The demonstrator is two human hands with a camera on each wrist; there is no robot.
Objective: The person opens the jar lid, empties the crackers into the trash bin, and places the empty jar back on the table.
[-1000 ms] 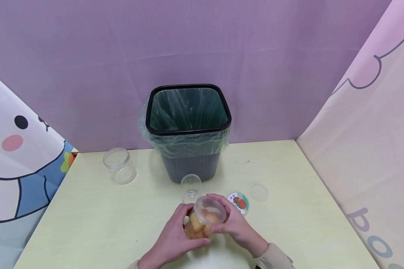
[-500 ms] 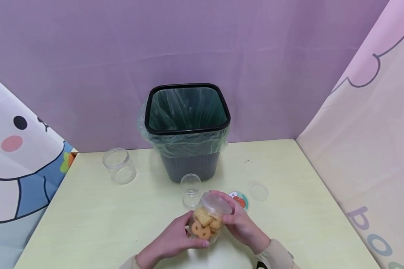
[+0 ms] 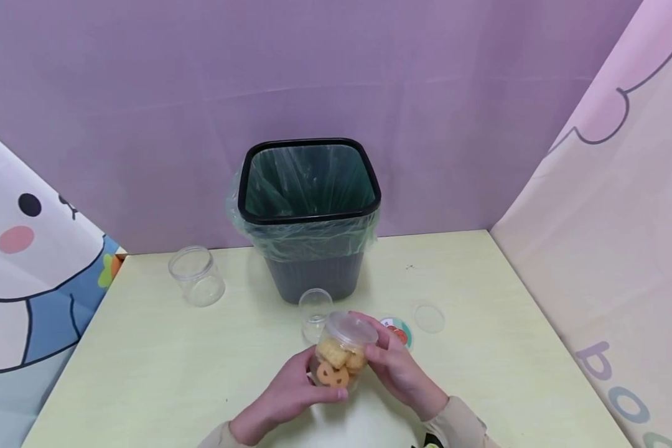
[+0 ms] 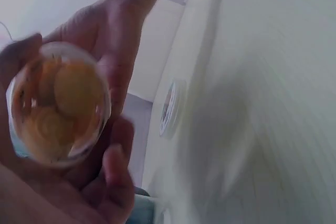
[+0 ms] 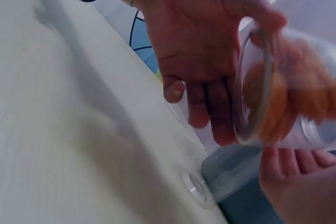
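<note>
Both hands grasp the clear plastic biscuit jar [image 3: 338,358]: left hand [image 3: 282,398] steadies its body, right hand [image 3: 397,367] should twist the lid squarely.

Both forearms came in from the near edge and met in front of the person, low in the head view. The left hand [image 3: 289,393] lay palm inward, its fingers curled forward and its thumb stretched across toward the right. The right hand [image 3: 396,367] faced it from the other side, held a little higher, with its fingertips [image 3: 369,353] bent over and its thumb tucked beneath. The two hands stood close together, their fingers nearly meeting, and both were clasped round the same jar. Pale sleeve cuffs covered both wrists. In the left wrist view the left hand's fingers [image 4: 116,174] showed curled up from below.
</note>
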